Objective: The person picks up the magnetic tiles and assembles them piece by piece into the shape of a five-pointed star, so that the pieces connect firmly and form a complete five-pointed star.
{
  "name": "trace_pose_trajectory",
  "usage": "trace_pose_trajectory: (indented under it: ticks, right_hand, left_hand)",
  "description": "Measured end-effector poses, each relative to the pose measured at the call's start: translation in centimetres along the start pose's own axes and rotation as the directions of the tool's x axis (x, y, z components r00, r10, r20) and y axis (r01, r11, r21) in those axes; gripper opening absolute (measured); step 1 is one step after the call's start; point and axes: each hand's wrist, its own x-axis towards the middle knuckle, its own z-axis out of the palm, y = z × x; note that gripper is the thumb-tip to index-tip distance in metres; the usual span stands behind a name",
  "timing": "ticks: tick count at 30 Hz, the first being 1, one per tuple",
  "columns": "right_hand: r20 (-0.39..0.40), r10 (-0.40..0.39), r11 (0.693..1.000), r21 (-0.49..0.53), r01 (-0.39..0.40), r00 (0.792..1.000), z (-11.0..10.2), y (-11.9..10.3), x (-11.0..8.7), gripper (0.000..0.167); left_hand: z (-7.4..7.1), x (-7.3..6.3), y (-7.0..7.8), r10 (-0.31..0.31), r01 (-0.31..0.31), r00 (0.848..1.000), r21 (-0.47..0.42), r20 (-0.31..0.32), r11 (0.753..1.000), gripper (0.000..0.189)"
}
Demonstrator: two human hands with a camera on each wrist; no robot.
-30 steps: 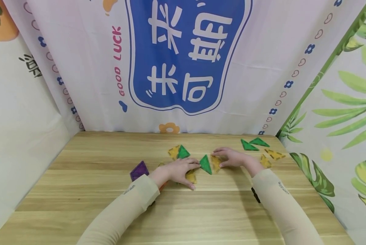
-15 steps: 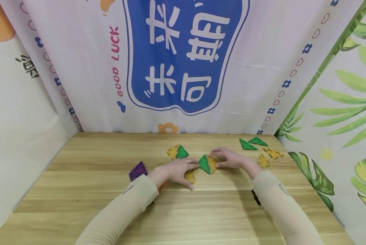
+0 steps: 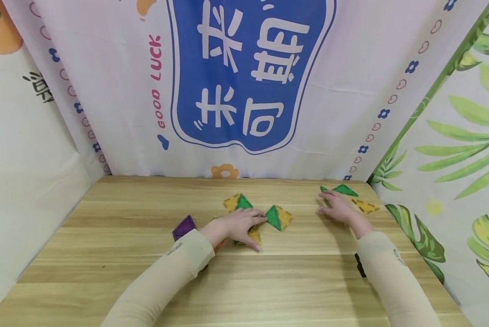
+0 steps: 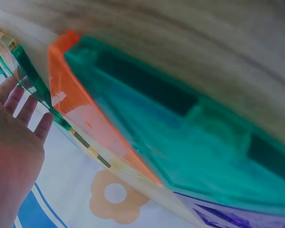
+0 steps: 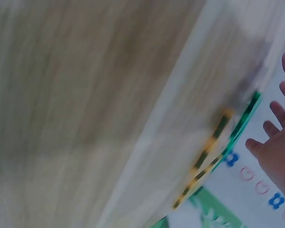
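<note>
My left hand (image 3: 238,225) lies with fingers extended over a cluster of translucent magnetic tiles, partly hiding a yellow tile (image 3: 254,238). Its fingertips are right at a green triangle tile (image 3: 273,218), which lies edge to edge with a yellow triangle tile (image 3: 285,217). In the left wrist view, a green tile (image 4: 152,128) and an orange tile (image 4: 80,107) are close to the camera. My right hand (image 3: 339,209), fingers spread, hovers by the loose triangles at the right and overlaps a green one (image 3: 323,188). The right wrist view shows its fingers apart, beside a green tile (image 5: 244,121).
A purple tile (image 3: 184,227) lies left of the left hand. Another yellow tile (image 3: 229,202) and green tile (image 3: 244,201) join behind it. Near the wooden table's (image 3: 117,272) back right corner are a green triangle (image 3: 345,190) and a yellow triangle (image 3: 365,206). A printed curtain hangs behind.
My right hand pushed the yellow triangle left against the green one, let go, and moved right to the loose triangles, where it now hides one yellow piece. My left hand has stayed in place.
</note>
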Motion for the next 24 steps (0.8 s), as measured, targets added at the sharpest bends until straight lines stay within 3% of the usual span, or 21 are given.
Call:
trace_pose_trajectory:
  ticks: [5,9,17,24]
  right_hand:
    - [-0.023,0.074,0.996,-0.045,-0.075,0.997,-0.4,1.7,-0.6,0.065]
    - [0.009,0.095,0.993,-0.076,-0.094,0.995,-0.5,2.1,-0.9,0.069]
    - [0.032,0.089,0.994,-0.061,-0.087,0.996,-0.2,2.1,-1.1,0.068]
    - [0.049,0.023,0.998,-0.058,-0.02,0.999,-0.4,2.0,-1.6,0.063]
  left_hand:
    - [-0.2,0.4,-0.4,0.006,-0.005,1.0,0.05,-0.023,0.999,0.095]
    - [-0.4,0.7,-0.8,-0.019,0.02,1.0,0.059,-0.018,0.998,0.094]
    - [-0.3,0.9,-1.8,-0.049,0.049,0.999,0.021,-0.021,0.999,0.095]
    - [-0.2,1.3,-2.3,-0.062,0.062,0.997,0.0,-0.054,0.998,0.096]
